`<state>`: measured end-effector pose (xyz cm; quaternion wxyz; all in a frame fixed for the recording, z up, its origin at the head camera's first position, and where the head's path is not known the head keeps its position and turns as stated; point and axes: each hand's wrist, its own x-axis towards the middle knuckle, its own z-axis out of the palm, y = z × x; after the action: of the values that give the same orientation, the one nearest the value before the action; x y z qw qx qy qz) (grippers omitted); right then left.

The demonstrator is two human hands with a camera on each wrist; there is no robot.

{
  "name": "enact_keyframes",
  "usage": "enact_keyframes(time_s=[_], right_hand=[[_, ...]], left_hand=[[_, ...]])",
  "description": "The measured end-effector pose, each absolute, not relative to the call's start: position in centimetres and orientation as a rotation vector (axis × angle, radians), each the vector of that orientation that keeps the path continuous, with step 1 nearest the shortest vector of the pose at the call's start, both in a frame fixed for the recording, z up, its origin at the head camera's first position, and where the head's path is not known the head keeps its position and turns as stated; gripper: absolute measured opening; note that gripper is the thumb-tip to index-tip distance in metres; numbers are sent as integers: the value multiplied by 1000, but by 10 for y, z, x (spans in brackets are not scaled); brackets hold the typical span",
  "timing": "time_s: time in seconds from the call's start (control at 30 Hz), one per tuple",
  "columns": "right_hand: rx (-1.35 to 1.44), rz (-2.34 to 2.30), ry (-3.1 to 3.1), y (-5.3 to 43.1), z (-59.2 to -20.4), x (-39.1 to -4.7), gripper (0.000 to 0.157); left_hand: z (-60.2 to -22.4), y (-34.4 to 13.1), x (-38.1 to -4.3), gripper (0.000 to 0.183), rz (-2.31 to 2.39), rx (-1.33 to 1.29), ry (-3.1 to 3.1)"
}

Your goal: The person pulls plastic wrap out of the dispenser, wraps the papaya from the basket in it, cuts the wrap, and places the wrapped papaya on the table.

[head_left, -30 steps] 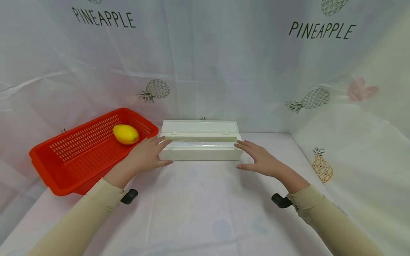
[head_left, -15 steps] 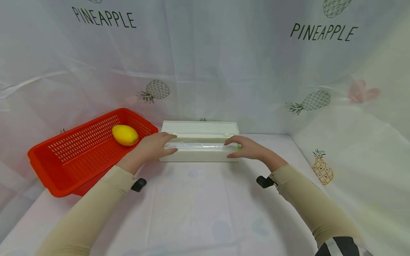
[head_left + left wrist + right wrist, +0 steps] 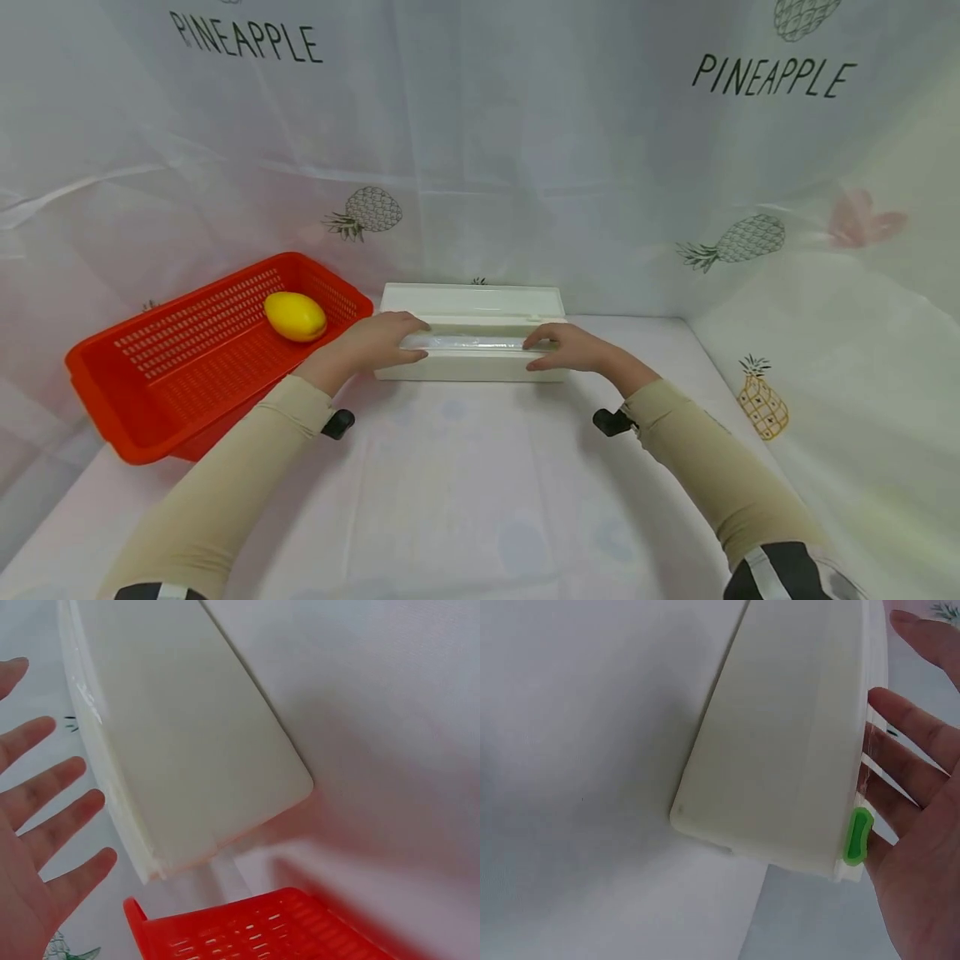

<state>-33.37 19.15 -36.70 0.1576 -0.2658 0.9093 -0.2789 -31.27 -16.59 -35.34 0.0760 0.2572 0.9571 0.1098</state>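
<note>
A white cling film dispenser (image 3: 472,367) stands at the back of the table, its lid (image 3: 472,298) tipped back. Inside lies a shiny roll of cling film (image 3: 467,342). My left hand (image 3: 366,343) is over the dispenser's left end, thumb toward the front and fingers spread; in the left wrist view they look relaxed and hold nothing. Over the right end, my right hand (image 3: 576,348) reaches its fingertips into the opening; whether they touch the roll is hard to tell. A green slider (image 3: 858,837) shows on the rim beside the right hand.
To the left stands a red plastic basket (image 3: 97,400) with a yellow lemon (image 3: 295,317) in it, close to my left forearm. A curtain printed with pineapples (image 3: 540,192) rises directly behind the dispenser.
Both hands have moved inward over the dispenser, the left to the right and the right to the left. The dispenser, basket and lemon have stayed in place.
</note>
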Motion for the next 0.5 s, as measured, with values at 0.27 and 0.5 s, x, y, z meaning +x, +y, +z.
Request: enact_keyframes(time_s=[0.27, 0.5], right_hand=[[-782, -741, 2621, 197, -363, -342, 40], [-712, -888, 2562, 201, -357, -353, 33]], left_hand=[[-354, -167, -316, 53, 338, 797, 2861], [-351, -173, -326, 47, 478, 738, 2869]])
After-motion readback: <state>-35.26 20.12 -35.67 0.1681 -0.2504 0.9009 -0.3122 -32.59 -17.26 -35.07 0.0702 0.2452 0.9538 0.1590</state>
